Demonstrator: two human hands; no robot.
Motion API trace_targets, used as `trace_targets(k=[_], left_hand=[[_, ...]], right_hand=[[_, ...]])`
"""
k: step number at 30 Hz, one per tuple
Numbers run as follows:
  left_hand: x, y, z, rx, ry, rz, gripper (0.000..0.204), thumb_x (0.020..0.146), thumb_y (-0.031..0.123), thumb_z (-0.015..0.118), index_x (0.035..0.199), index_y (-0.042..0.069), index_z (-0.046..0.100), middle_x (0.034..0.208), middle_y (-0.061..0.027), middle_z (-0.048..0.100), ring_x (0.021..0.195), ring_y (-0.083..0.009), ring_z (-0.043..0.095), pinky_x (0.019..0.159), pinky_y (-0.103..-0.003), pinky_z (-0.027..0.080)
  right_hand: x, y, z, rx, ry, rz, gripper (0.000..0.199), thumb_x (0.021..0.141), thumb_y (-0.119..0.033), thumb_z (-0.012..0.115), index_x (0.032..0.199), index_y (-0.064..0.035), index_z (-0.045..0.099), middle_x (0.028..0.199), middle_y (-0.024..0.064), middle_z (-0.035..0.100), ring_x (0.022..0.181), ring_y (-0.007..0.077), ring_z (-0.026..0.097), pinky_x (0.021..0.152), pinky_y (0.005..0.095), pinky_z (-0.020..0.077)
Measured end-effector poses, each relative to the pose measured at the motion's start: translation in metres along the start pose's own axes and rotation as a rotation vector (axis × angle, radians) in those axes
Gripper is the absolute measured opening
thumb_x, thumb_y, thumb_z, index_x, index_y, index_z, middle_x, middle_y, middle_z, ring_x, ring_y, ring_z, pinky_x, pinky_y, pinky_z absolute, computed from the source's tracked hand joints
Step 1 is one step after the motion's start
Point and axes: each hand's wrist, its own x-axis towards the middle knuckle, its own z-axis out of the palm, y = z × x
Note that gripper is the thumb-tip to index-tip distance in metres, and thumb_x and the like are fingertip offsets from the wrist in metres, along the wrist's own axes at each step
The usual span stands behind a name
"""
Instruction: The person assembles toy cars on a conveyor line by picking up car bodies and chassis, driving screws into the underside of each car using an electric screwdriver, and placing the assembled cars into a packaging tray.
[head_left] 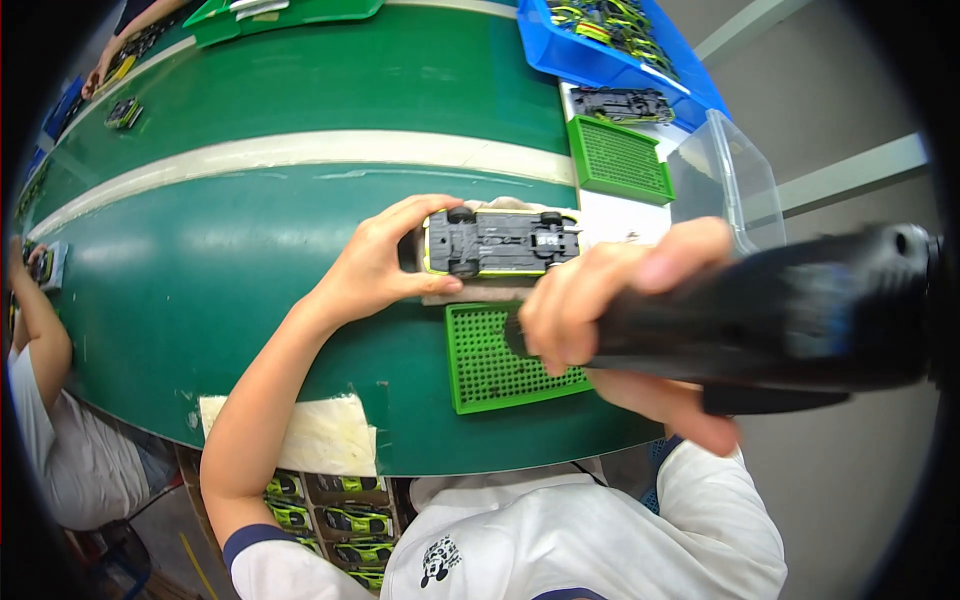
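A toy car (500, 243) lies upside down on a greyish pad, its black underside and wheels facing up and a yellow-green rim showing. My left hand (375, 262) grips its left end between thumb and fingers. My right hand (610, 300) is wrapped around a black handheld power tool (780, 315), which looks like an electric screwdriver. That hand is slightly blurred and covers the car's lower right corner; the tool's tip is hidden. Just below the car sits a green tray (453, 372) with a grid of small holes, partly covered by the right hand.
A second green grid tray (572, 150) and another upturned car (622, 105) are at upper right, near a blue bin (545, 52) of yellow-green parts. A clear plastic box (745, 190) stands beside them. Boxed car bodies (355, 520) sit below the table edge. Other people work at left.
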Motion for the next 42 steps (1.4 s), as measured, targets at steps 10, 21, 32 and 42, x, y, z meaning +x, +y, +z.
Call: trace_targets(k=[10,21,32,42], left_hand=[[0.002,0.004,0.002,-0.008,-0.020,-0.046,0.065,0.055,0.014,0.076,0.113,0.003,0.048,0.112,-0.0097,0.052,0.104,-0.0239,0.050,0.090,-0.033,0.038],[0.005,0.008,0.004,-0.039,-0.022,-0.102,0.067,0.054,0.015,0.076,0.114,0.005,0.048,0.112,-0.0095,0.052,0.105,-0.0233,0.049,0.092,-0.033,0.038],[0.006,0.006,0.005,-0.023,-0.016,-0.084,0.067,0.053,0.015,0.076,0.114,0.005,0.049,0.112,-0.0091,0.052,0.105,-0.0236,0.049,0.092,-0.034,0.037],[0.007,0.008,0.004,-0.019,-0.021,-0.105,0.067,0.053,0.015,0.076,0.114,0.005,0.049,0.113,-0.0094,0.052,0.107,-0.0241,0.048,0.093,-0.035,0.036]], right_hand=[[-0.001,-0.015,-0.050,-0.274,0.358,-0.069,0.081,0.063,-0.074,0.044,0.106,-0.0075,0.031,0.062,0.0083,0.045,0.044,0.0163,0.046,0.043,0.0270,0.0413],[-0.002,-0.005,-0.050,-0.331,0.460,0.138,0.076,0.062,-0.073,0.048,0.100,-0.0094,0.031,0.060,0.0056,0.044,0.045,0.0128,0.047,0.043,0.0235,0.0407],[-0.007,0.004,-0.052,-0.284,0.444,0.204,0.075,0.062,-0.070,0.053,0.100,-0.0087,0.030,0.061,0.0054,0.044,0.045,0.0126,0.046,0.043,0.0229,0.0397],[-0.010,0.010,-0.053,-0.225,0.462,0.242,0.076,0.061,-0.072,0.049,0.101,-0.0092,0.031,0.061,0.0040,0.043,0.045,0.0108,0.044,0.043,0.0225,0.0383]])
